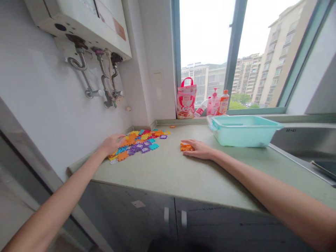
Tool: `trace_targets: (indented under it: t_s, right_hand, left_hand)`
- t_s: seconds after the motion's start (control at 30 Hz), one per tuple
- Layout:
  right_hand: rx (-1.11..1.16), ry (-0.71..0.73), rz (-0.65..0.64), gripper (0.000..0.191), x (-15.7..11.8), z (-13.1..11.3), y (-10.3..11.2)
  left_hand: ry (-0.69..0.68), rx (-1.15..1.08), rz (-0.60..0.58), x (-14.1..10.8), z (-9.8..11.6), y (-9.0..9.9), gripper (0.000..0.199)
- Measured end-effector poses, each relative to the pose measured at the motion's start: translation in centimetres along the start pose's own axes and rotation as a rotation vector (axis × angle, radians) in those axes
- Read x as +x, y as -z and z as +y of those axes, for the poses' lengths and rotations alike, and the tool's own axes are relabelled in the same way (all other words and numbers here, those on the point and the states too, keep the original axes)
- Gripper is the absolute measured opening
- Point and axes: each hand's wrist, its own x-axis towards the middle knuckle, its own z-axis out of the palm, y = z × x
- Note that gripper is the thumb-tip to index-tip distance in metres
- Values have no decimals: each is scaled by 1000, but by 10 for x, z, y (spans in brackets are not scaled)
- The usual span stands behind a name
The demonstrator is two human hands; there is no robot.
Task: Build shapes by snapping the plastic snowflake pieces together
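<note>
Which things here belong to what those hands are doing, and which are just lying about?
Likely part of it:
multicoloured gear-shaped plastic pieces, heaped by the left hand
orange gear-shaped plastic pieces at the right hand

Apparently idle:
turquoise rectangular plastic tub (role unclear)
pink bag with red handle
pink plastic pump bottle

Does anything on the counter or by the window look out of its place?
Yes. By the window, one bottle leans, while the pump bottle beside it stands upright. At the back of the counter, an orange piece lies apart from the pile.
</note>
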Motion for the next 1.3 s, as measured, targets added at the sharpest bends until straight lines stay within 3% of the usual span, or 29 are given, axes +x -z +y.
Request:
trace_targets:
  t_s: [0.17, 0.33, 0.47, 0.8, 1.0, 1.13, 1.23, 1.3]
  right_hand:
    - [-2, 1, -6, 74, -3, -7, 5]
    - [-26, -8, -33, 73, -3, -10, 6]
    - [-59, -13, -31, 70, -1, -10, 5]
    - [-60, -12, -37, 69, -1, -9, 4]
    - [-33, -10, -27, 64, 0, -9, 3]
    - [-50, -6, -24, 64, 1, -7, 3]
    - [-60, -6, -14, 62, 1, -8, 4]
    - [-60, -8, -20, 62, 2, -9, 5]
  left_hand:
    - [-163, 128, -118, 43, 28, -14, 64]
    - [-299, 155, -155, 58, 26, -38, 66]
    - [-240, 159, -116, 53, 20, -45, 66]
    - [-97, 164, -46, 40, 36, -29, 42]
    - [118, 98, 152, 42, 22, -32, 41]
    - [174, 35, 225, 43, 12, -27, 44]
    - [177, -52, 393, 47, 21, -8, 41]
    - [157, -131, 526, 53, 41, 9, 42]
